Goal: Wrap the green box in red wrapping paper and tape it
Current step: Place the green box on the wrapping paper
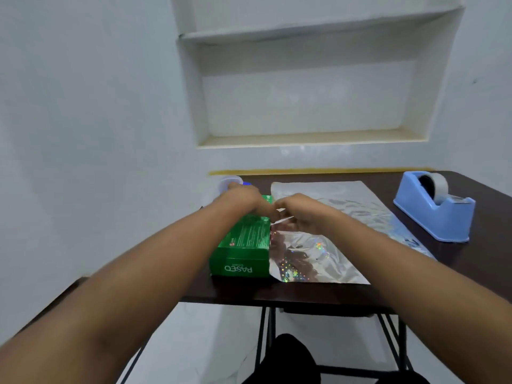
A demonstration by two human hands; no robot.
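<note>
Green box point(243, 245) flat on dark table point(484, 261), near left edge, close to near edge. Silvery wrapping paper point(327, 259) spread right of box, touching its right side, reaching toward far edge. Left hand point(243, 199) over far end of box, fingers curled; grip unclear. Right hand point(300, 214) pinching raised paper edge beside box. Blue tape dispenser point(433, 210) far right, apart from paper; bare tabletop between them.
</note>
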